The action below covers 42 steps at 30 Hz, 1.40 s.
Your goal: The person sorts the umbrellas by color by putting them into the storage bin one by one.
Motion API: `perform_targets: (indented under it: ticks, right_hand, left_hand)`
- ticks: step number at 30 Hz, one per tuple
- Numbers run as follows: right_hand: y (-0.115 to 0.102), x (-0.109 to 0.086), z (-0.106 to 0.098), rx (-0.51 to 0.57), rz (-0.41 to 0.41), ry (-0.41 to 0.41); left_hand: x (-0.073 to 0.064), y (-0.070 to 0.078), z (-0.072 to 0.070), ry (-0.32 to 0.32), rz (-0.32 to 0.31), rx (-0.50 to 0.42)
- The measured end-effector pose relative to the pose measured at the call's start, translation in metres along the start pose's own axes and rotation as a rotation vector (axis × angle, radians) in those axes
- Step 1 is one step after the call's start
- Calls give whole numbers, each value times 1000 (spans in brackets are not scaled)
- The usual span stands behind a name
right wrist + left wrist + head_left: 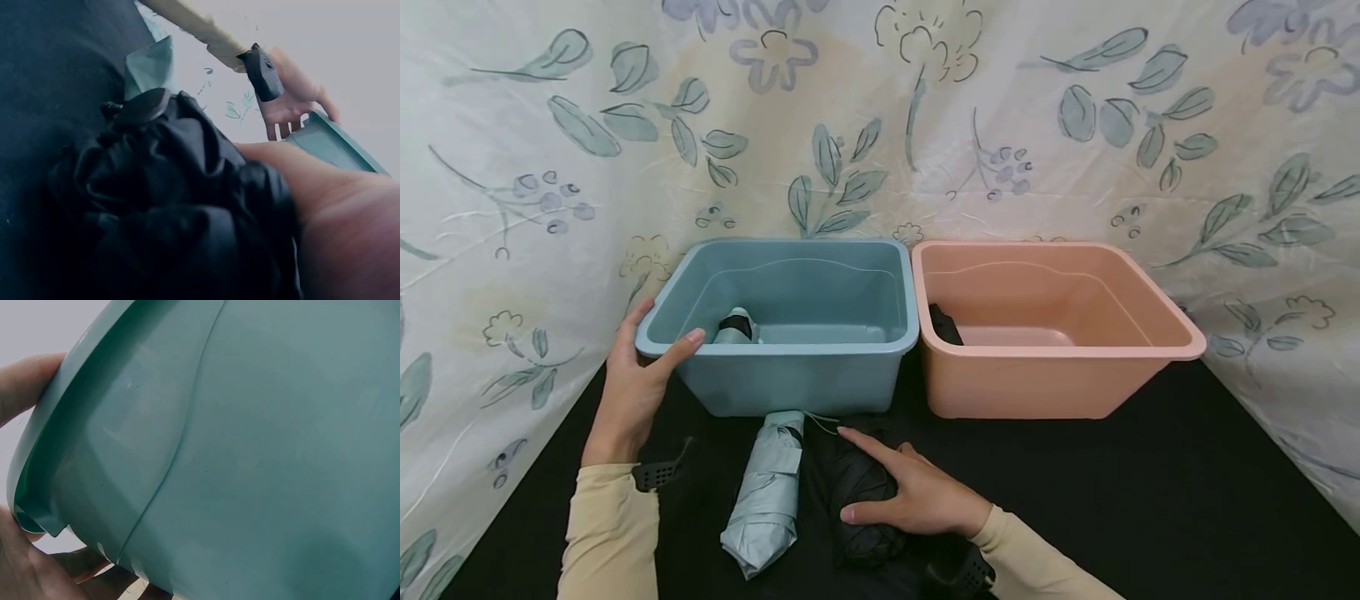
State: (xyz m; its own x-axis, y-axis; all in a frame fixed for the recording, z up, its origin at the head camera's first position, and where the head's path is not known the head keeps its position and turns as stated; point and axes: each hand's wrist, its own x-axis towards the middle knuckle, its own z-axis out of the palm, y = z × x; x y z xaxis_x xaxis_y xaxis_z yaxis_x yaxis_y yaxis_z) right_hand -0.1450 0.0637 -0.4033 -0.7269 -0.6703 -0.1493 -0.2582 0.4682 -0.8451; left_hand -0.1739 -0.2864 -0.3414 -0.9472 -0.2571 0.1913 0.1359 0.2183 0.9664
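Observation:
My left hand (pixel 628 392) holds the front left corner of a blue plastic bin (pixel 797 379), its thumb on the front rim and its fingers along the outside; the left wrist view shows the bin's wall (pixel 262 450) close up. Before the bin, a folded light-blue umbrella (pixel 763 492) lies on the black surface. Beside it is a bundled black folded umbrella (pixel 861 492), its dark fabric (pixel 162 181) large in the right wrist view. Over that black umbrella rests my right hand (pixel 925 492), thumb and index finger extended and spread; its other fingers are mostly hidden.
To the right of the blue bin stands a pink bin (pixel 1015 387) with a dark object (pixel 945 325) inside. A light-blue item with a black band (pixel 737 325) lies in the blue bin. Behind hangs a floral-patterned cloth (pixel 925 183).

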Motion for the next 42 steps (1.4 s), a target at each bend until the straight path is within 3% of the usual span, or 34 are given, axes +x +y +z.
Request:
perform_targets:
  ticks: [10,20,37,42]
  right_hand:
    - [1,2,3,-2,-2,25]
    - [2,2,6,25,-70,68]
    - [1,5,-3,217,-134,42]
    - [-6,2,-12,220,-172,47]
  left_hand:
    - [1,0,0,4,7,5]
    - [1,1,0,-3,12,-3]
    - [3,-2,-1,-13,38,-25]
    - [3,-2,-1,-10,32,-23]
